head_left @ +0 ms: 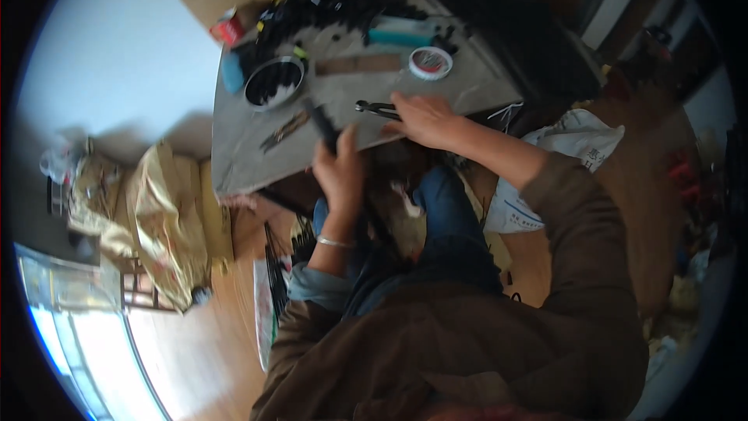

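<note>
My left hand [340, 173] is closed around a long, dark stick-like piece [324, 126], whose upper end sticks out over the table's front edge. The dark length seems to run on below the hand towards my lap; motion blurs it. My right hand [425, 120] is closed on dark pincers [375, 109], their rounded jaws pointing left towards the stick-like piece, with a small gap between them. A pair of pliers [285, 131] lies on the grey tabletop [248, 157] left of my left hand.
Beyond my hands stand a round bowl [274, 84] of dark and pale bits and a white tub [431, 63] of small metal pieces. A brown strip [358, 65], a teal box [401, 37] and a heap of black parts [335, 0] lie farther back. A white sack [514, 206] is at right.
</note>
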A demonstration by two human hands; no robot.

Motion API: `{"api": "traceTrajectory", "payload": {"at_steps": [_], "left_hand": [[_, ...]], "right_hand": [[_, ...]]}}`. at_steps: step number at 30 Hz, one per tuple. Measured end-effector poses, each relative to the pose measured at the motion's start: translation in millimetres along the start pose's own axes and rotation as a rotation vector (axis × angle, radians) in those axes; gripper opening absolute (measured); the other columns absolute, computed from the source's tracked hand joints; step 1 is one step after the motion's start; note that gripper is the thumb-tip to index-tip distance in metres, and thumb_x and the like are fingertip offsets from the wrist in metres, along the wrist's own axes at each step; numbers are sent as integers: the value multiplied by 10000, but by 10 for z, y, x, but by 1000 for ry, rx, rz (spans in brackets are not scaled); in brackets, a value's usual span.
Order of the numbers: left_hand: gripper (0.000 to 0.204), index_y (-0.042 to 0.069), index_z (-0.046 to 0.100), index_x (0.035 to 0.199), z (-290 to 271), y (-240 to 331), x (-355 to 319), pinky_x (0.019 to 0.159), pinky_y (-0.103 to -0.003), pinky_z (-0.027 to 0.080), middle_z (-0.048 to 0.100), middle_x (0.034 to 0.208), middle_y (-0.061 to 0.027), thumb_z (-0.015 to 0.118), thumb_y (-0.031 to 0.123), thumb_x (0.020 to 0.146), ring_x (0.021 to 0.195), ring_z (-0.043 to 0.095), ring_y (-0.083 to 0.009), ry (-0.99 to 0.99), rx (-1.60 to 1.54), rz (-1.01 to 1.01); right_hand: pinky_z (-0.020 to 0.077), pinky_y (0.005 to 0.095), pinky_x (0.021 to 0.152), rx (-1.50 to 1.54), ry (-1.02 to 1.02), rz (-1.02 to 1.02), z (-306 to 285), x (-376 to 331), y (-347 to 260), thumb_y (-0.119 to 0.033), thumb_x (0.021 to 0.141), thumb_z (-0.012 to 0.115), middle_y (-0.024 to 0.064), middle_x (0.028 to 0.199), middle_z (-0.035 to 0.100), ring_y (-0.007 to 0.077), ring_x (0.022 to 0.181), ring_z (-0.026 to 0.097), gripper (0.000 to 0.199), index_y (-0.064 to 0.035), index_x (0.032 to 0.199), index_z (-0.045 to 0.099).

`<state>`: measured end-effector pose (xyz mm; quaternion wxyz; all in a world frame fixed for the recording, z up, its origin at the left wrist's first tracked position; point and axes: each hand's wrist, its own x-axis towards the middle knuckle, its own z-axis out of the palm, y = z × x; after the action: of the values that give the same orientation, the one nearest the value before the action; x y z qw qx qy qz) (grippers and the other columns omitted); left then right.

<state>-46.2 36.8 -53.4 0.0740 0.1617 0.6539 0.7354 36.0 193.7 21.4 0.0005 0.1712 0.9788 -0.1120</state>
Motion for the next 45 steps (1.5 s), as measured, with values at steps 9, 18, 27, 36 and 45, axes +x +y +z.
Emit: {"api": "traceTrajectory", "payload": {"at_steps": [9,18,27,36,45], "left_hand": [[278,94,515,755,-593,1283,604,342,-217,272,415,536,43,625,295,913,391,374,-54,-10,-57,130],[411,110,500,663,-567,2889,829,367,-195,245,390,476,50,638,435,874,382,332,-38,-155,602,514],[408,131,460,736,-458,1554,455,490,-274,314,325,575,28,473,469,963,507,338,-115,-245,-770,39],[474,-5,594,1074,141,155,-906,783,-302,470,619,949,-96,477,439,956,861,576,-187,-701,-341,-648],[199,-25,632,913,186,859,-670,640,-245,438,566,779,-57,690,146,831,730,520,-95,-309,-31,180]], "right_hand": [[478,476,705,-29,426,-52,427,334,491,-464,806,653,175,849,615,363,804,626,514,-12,1010,522],[487,355,622,639,380,-789,638,-782,-489,-146,840,646,70,841,582,247,722,597,89,-90,896,605],[560,367,725,1966,-338,-405,1233,-1123,33,-363,964,502,138,1338,453,272,934,634,613,-68,1442,256],[415,226,427,1386,649,257,242,-1322,460,-244,949,485,38,828,561,78,515,497,199,-79,891,580],[500,400,625,670,603,-137,1238,-794,-472,-130,802,642,167,848,630,384,733,597,163,-44,933,595]]}}
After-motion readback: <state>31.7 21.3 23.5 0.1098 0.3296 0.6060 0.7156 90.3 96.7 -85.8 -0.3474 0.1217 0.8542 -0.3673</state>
